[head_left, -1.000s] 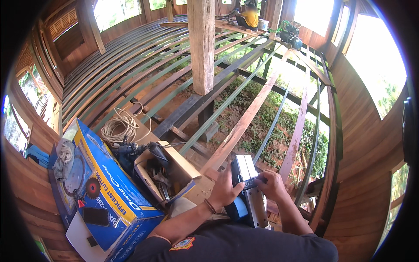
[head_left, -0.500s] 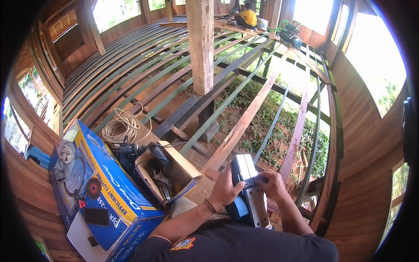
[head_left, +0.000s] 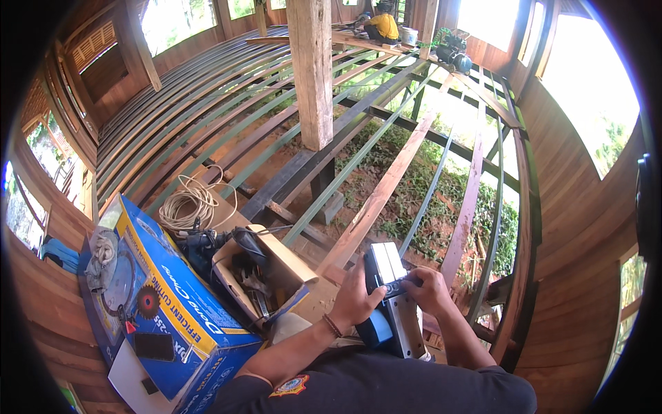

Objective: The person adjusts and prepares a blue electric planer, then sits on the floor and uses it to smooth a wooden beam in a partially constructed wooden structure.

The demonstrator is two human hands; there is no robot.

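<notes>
An electric hand planer [head_left: 376,329] with a blue body rests against my front, its pale metal sole [head_left: 392,262] turned up. My left hand [head_left: 355,297] wraps round its left side, the thumb lying by the dark drum across the middle. On the other side my right hand [head_left: 430,292] is closed, with bent fingertips pressed at the drum's right end. Whether something small sits between those fingertips is hidden. Left of my left forearm stands an open carton [head_left: 286,272] of hand tools and dark cable.
A big blue and yellow box [head_left: 176,293] carries a phone [head_left: 154,346], a saw blade [head_left: 147,301] and a grey cloth [head_left: 103,259]. Coiled cord [head_left: 187,207] lies behind. Open joists [head_left: 389,196] span bare ground around a wooden post [head_left: 312,76]. A person in yellow [head_left: 386,26] sits far off near a compressor [head_left: 455,55].
The view has shifted slightly, so the surroundings sit a little to the left. Both hands keep their places on the planer, with hardly any visible finger movement.
</notes>
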